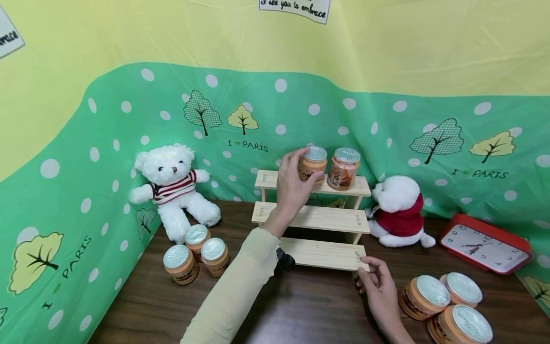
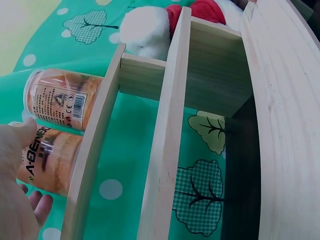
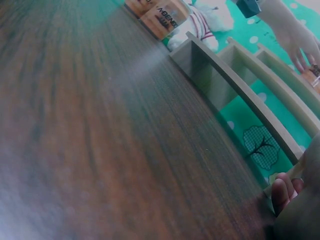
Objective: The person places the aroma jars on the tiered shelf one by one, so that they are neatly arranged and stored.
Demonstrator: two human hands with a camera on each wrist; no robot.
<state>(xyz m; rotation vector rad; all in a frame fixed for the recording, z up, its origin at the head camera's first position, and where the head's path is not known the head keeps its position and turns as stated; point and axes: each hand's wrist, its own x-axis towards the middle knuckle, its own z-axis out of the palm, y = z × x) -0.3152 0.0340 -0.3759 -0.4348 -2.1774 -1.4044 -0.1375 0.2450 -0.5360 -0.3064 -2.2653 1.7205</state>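
The held jar [image 1: 315, 162] is upright at the top tier of the wooden shelf [image 1: 322, 217]; whether its base touches the board I cannot tell. The left wrist view shows the dark lettering on its label and a barcode on the neighbouring jar [image 1: 343, 168], which the head view does not make out; the head view shows both ribbed lids.

The left hand [image 1: 294, 181] grasps the held jar, thumb on one side and fingers round the other. At five o'clock from that jar, the right hand [image 1: 380, 286] pinches the end of the lowest board between thumb and fingers.

The neighbouring jar stands just beside at three o'clock. Three jars [image 1: 208, 252] cluster at eight o'clock and another three [image 1: 442, 298] between four and five, making eight altogether. The shelf has three tiers. Of two white bears, the striped-shirt bear [image 1: 176, 188] sits near nine o'clock, the red-clad bear [image 1: 399, 217] at four. Beyond it, also towards four, one red clock [image 1: 483, 246] leans back on the dark table [image 1: 318, 306].
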